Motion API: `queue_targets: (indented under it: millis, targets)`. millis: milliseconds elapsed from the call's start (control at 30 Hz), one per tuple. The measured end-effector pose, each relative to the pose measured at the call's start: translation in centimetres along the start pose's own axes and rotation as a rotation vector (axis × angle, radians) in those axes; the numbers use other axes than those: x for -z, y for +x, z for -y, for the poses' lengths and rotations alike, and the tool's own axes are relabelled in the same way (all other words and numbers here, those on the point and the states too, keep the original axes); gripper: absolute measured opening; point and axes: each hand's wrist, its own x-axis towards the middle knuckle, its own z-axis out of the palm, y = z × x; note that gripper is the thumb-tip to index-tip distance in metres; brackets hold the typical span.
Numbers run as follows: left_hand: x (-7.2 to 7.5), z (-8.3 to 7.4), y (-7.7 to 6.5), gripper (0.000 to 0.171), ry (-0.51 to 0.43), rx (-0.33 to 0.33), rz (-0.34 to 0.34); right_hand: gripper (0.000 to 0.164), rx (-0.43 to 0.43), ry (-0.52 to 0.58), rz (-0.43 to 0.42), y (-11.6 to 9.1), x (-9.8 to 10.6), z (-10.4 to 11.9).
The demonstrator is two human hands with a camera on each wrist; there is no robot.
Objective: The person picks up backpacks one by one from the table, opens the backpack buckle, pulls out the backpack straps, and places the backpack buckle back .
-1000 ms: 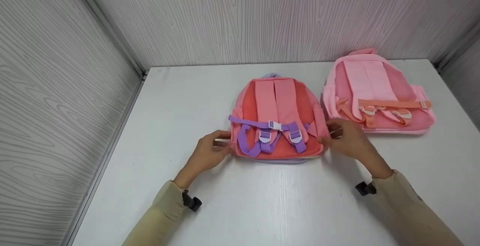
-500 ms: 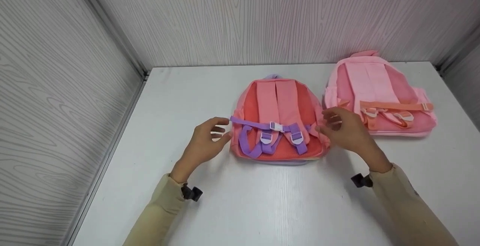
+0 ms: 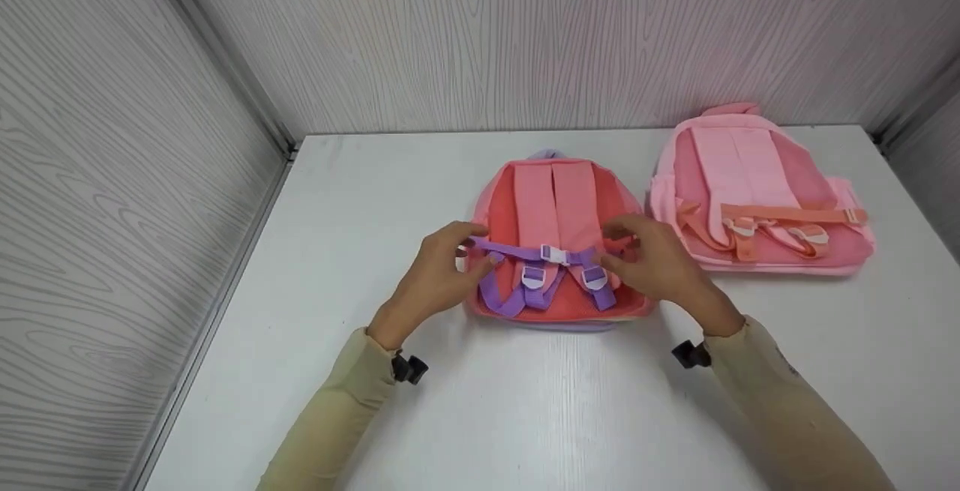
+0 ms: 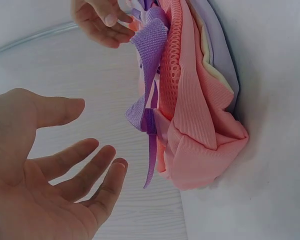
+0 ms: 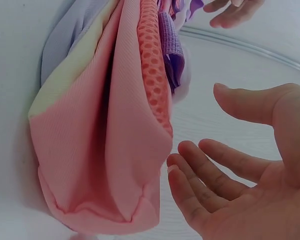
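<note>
A coral-pink backpack (image 3: 536, 202) lies on its front, with its shoulder straps and mesh back facing up. Across it runs a purple chest strap (image 3: 514, 252), fastened by a white buckle (image 3: 554, 254). My left hand (image 3: 442, 266) hovers over the bag's left side, fingers spread beside the strap's loose end. In the left wrist view that hand holds nothing, and a gap shows between its fingers and the purple webbing (image 4: 151, 55). My right hand (image 3: 660, 262) hovers over the right side, thumb and fingers apart. The right wrist view shows those fingers close beside the pink side pocket (image 5: 105, 165).
A lighter pink backpack (image 3: 750, 169) with orange straps lies to the right, close behind my right hand. Both bags rest on a white table (image 3: 360, 191). Grained panels (image 3: 480, 41) stand at the back and sides.
Both hands have let go of the backpack's lower sides, lifted, and moved inward over it toward the purple strap. The bag itself stays in about the same place.
</note>
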Motion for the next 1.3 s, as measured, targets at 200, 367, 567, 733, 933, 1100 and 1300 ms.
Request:
queue_targets:
  millis: [200,367,567,733,933,1100,1300]
  targets:
    - [-0.8,0.0,1.1,0.046,0.041,-0.047,0.043,0.046,0.05,-0.015,0.007,0.6,-1.2,0.2]
    - [-1.6,-0.1,1.9,0.045,0.057,-0.063,0.074,0.045,0.096,-0.034,0.019,1.1,-2.3,0.4]
    - [-2.5,-0.5,2.9,0.045,0.101,-0.044,0.104,0.044,0.128,-0.056,0.032,1.8,-3.3,0.6]
    - [-3.4,-1.0,3.7,0.046,0.161,-0.023,0.145,0.042,0.135,-0.081,0.042,2.3,-3.9,0.8]
    - [-4.5,-1.2,4.8,0.04,0.172,-0.035,0.184,0.038,0.192,-0.1,0.026,2.7,-4.6,0.8]
    - [-5.3,-1.1,5.4,0.041,0.167,-0.016,0.202,0.034,0.204,-0.123,0.024,2.9,-4.9,0.8]
    - [-5.9,-0.6,6.0,0.04,0.167,-0.016,0.201,0.024,0.196,-0.147,0.047,3.2,-5.1,0.7]
